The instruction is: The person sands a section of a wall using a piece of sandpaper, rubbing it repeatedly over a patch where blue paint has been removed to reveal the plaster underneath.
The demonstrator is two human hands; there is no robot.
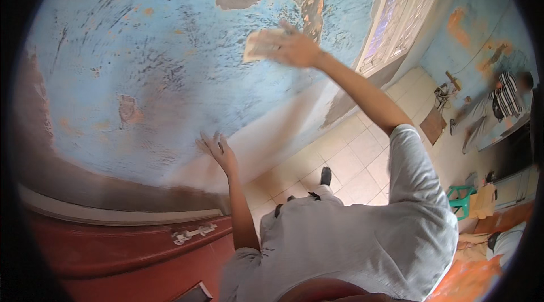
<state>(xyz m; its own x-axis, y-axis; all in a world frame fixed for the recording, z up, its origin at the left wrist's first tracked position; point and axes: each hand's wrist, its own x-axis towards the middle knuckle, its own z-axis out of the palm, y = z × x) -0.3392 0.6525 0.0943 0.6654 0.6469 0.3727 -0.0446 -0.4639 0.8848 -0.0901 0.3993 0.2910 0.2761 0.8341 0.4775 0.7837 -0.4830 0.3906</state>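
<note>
My right hand (pixel 295 48) is blurred, its fingers laid over a pale flat sheet or pad (pixel 251 48), possibly sandpaper, against the wall. The fingers hide most of the sheet. In front of me, the painted wall (pixel 191 76) is blue, with dark scuffs, orange specks and grey bare patches. My left hand (pixel 217 152) holds nothing and has its fingers spread near the lower part of the wall; whether the fingertips touch it I cannot tell. A small recess or chipped patch (pixel 128 108) shows in the wall to the left.
A red door (pixel 140 255) with a metal bolt (pixel 194 234) is at lower left. At upper right is a grilled window (pixel 389 17). Tiles cover the floor (pixel 352 149). Farther right are a person in a striped shirt (pixel 506 95), a green stool (pixel 462 200) and another person (pixel 508 242).
</note>
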